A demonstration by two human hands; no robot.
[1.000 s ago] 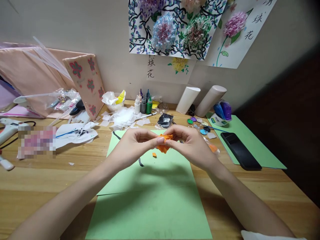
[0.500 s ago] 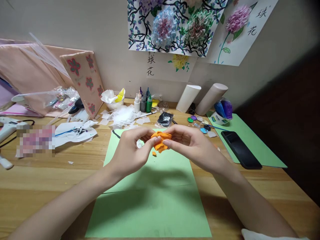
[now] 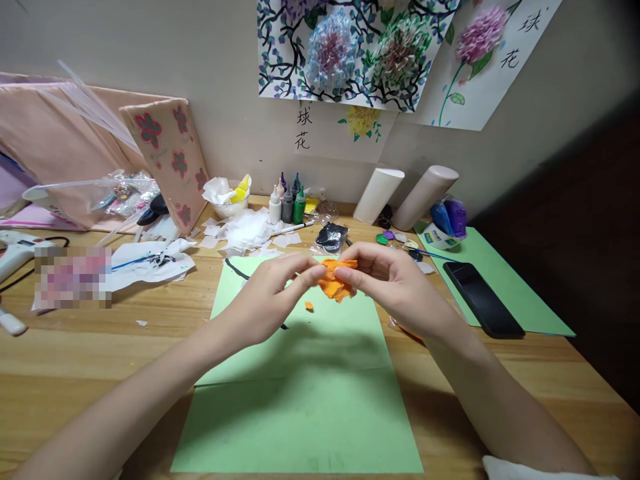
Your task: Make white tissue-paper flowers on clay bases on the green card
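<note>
A crumpled lump of orange modelling clay is held between both hands above a green sheet. My left hand pinches its left edge with thumb and fingertips. On the other side, my right hand grips it, thumb pressed on the front and fingers curled behind. Below the lump, a small orange scrap lies on the sheet. Part of a black curved line shows on the sheet, the rest covered by my left hand and forearm.
Several paint bottles and a white bowl stand by the wall. A black phone rests on another green sheet at the right. Left are a glue gun and a stained white paper. Two tubes lean at the back.
Both hands and the orange clay have shifted slightly right. The lump is turned and shaped a little differently, and more of the black line shows around my left hand.
</note>
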